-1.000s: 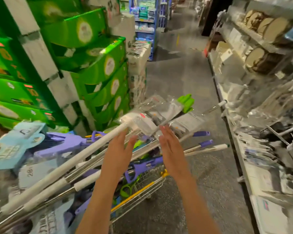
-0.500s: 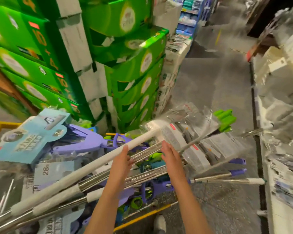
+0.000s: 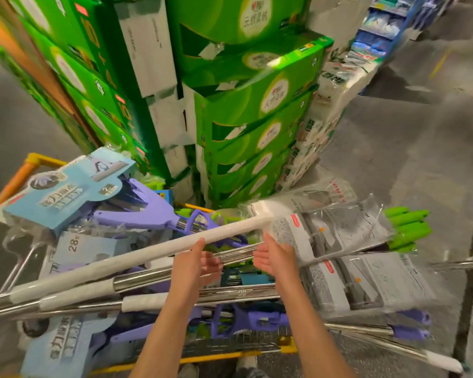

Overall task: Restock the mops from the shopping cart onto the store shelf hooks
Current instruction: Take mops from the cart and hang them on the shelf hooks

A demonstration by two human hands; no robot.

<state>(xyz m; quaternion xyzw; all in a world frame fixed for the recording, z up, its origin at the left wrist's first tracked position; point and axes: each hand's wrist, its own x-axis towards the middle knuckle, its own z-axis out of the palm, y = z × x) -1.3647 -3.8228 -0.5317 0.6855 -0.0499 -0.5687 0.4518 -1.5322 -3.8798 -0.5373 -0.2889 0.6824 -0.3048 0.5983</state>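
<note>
— Where are the hands?
— At lower centre, the left hand [image 3: 195, 264] and right hand [image 3: 275, 257] hover apart, palms facing, fingers relaxed and holding nothing, just beneath a white-handled mop [image 3: 137, 257].
— And the stock?
— The mops lie piled across the shopping cart [image 3: 25, 170], their plastic-wrapped heads [image 3: 336, 236] at right. Stacked green boxes [image 3: 257, 110] fill the upper frame.
</note>
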